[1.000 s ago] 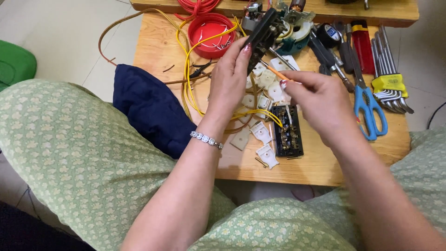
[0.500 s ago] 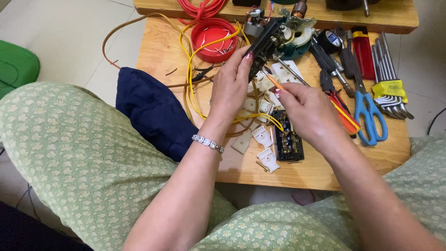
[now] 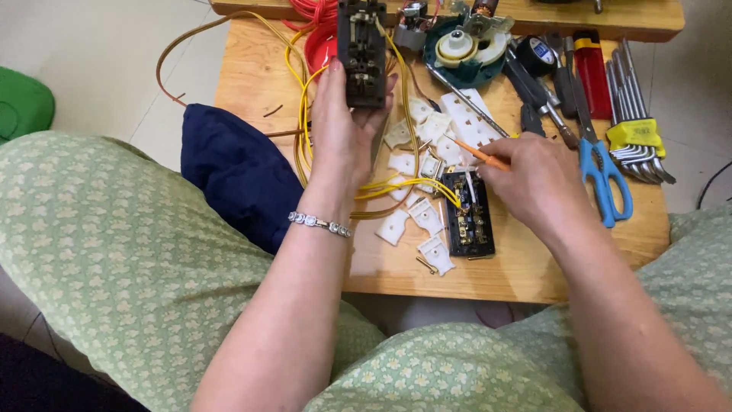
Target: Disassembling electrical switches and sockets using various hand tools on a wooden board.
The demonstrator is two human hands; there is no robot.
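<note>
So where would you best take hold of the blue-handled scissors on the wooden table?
Grip the blue-handled scissors by the handle loops, coming from the near table edge: the loops point toward the person, while the blades lie among the tools behind.

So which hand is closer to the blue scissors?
The right hand. It rests on the table just left of the blue scissors, holding a thin orange tool. The left hand is far off to the left, holding up a black block.

wood table: scissors, hex keys, wht plugs
</note>
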